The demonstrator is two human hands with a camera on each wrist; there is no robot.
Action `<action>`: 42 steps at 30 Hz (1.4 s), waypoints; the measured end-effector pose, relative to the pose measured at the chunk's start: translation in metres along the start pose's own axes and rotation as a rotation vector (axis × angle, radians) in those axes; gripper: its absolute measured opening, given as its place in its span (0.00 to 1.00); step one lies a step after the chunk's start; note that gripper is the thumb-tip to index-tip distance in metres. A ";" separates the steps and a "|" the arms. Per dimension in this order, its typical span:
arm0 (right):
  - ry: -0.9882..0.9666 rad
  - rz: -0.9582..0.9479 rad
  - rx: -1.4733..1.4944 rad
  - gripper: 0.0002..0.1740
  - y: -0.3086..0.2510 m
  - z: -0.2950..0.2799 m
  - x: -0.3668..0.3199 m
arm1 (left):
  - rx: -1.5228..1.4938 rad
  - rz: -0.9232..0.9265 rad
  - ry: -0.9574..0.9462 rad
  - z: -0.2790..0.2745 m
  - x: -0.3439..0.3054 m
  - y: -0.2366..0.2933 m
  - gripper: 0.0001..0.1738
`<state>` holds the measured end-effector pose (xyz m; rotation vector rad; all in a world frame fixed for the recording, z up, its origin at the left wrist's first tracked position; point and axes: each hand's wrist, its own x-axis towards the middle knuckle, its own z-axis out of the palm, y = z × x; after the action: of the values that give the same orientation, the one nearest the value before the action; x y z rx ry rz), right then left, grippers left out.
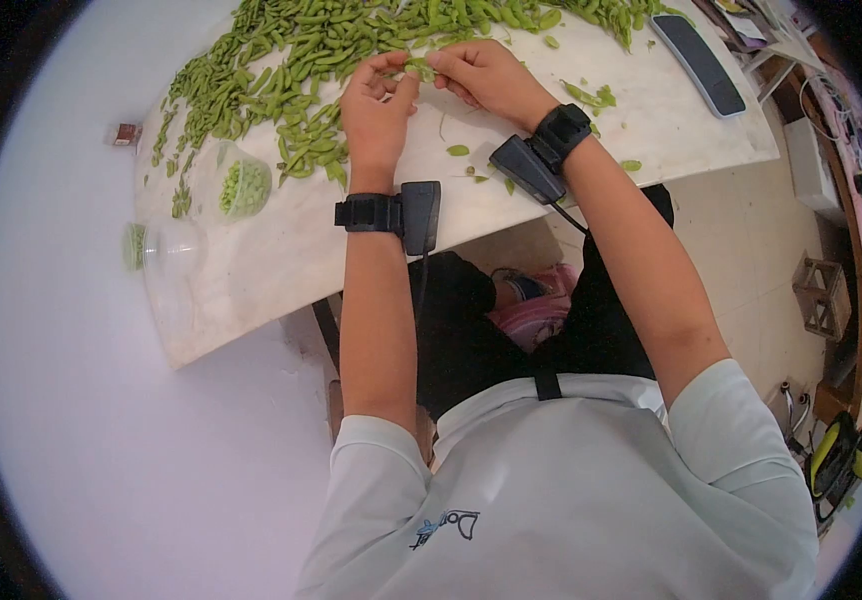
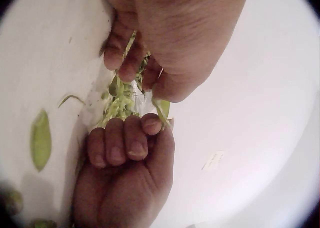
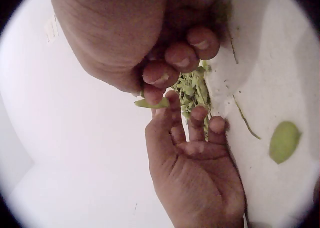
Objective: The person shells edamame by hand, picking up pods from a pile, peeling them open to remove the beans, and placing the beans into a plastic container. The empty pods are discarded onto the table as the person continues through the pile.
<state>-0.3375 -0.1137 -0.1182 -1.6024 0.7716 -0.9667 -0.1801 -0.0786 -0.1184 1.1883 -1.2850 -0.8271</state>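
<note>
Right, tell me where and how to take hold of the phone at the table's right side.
Grip the phone across its middle, by the two long edges, with the right hand coming from above. It lies flat, dark face up, long and narrow, so spanning its width is probably the surest hold, and that hand is nearer.

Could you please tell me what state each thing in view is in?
Left hand: pinching the held pod
Right hand: pinching the held pod
Held pod: between both hands' fingertips
Pod pile: spread loosely
Clear tub: holding shelled beans
Second clear container: upright or lying, cannot tell
Phone-like device: lying flat, dark face up
</note>
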 end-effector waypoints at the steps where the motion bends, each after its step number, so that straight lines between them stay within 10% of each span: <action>1: -0.003 0.006 0.006 0.21 -0.002 0.000 -0.001 | 0.008 0.012 -0.005 0.000 0.000 0.000 0.12; 22: -0.022 0.035 0.019 0.21 -0.002 -0.001 -0.001 | 0.045 0.020 -0.127 -0.002 -0.001 -0.003 0.11; 42: 0.115 0.067 0.202 0.18 0.005 -0.004 0.003 | 0.014 0.199 0.229 -0.043 -0.010 0.052 0.11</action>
<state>-0.3395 -0.1191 -0.1220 -1.3476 0.7754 -1.0607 -0.1480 -0.0485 -0.0663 1.1103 -1.1981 -0.5218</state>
